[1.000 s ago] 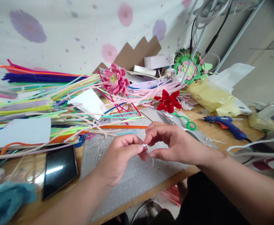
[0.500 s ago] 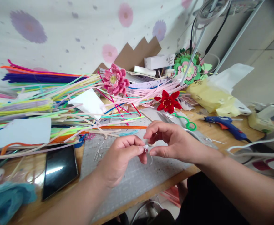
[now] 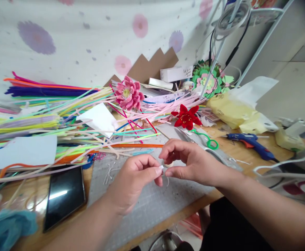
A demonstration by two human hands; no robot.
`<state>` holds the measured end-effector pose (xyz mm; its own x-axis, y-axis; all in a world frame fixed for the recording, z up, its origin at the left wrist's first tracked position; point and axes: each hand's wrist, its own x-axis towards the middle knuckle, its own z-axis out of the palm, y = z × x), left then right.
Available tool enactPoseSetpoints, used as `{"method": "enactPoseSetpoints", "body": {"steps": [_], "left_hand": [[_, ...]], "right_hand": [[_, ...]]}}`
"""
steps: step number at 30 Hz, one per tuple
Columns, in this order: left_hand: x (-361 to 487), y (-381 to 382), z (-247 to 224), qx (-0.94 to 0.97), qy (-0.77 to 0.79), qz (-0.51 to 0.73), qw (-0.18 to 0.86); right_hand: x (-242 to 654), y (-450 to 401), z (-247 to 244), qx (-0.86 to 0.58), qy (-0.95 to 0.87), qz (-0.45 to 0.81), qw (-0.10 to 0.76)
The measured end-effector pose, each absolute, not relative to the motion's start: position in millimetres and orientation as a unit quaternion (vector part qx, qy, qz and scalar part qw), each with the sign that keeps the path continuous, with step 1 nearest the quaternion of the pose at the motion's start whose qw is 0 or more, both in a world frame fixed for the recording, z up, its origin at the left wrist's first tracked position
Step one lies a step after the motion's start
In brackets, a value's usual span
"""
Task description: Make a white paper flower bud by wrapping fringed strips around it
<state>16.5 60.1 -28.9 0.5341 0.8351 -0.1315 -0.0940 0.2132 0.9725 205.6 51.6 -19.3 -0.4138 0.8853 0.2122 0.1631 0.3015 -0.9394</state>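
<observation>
Between thumb and fingers, my left hand (image 3: 138, 177) pinches a small white piece (image 3: 161, 167); its exact kind is too small to make out. A thin white strand (image 3: 167, 181) hangs just to the right of it. Close by on the right, my right hand (image 3: 187, 160) is curved with thumb and fingertips apart, and nothing shows in its grip. Both hands are over a grey cutting mat (image 3: 147, 209). Several thin white stems (image 3: 110, 172) lie on the mat left of my left hand.
Bundles of coloured pipe cleaners (image 3: 37, 122) cover the left and back. A pink flower (image 3: 128, 93) and a red flower (image 3: 186, 117) lie behind my hands. Scissors with green handles (image 3: 212, 144) and a blue glue gun (image 3: 251, 143) are to the right. A black phone (image 3: 65, 197) lies at left.
The view has shifted slightly, so the table sits a little lower. The white piece shows less between my left fingertips; my right hand stays curved beside it.
</observation>
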Motion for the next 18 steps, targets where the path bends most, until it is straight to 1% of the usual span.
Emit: {"method": "enactPoseSetpoints", "body": {"steps": [7,11,14,18], "left_hand": [[18,65,-30,0.519,0.385,0.386,0.659],[17,65,-29,0.531,0.376,0.372,0.662],[17,64,-28,0.539,0.367,0.358,0.668],[18,63,-29,0.549,0.363,0.345,0.669]], "right_hand": [[212,51,-17,-0.382,-0.678,0.483,0.401],[222,49,-16,-0.406,-0.646,0.492,0.42],[229,49,-15,-0.417,-0.639,0.47,0.443],[230,48,-14,-0.438,-0.646,0.437,0.447]]}}
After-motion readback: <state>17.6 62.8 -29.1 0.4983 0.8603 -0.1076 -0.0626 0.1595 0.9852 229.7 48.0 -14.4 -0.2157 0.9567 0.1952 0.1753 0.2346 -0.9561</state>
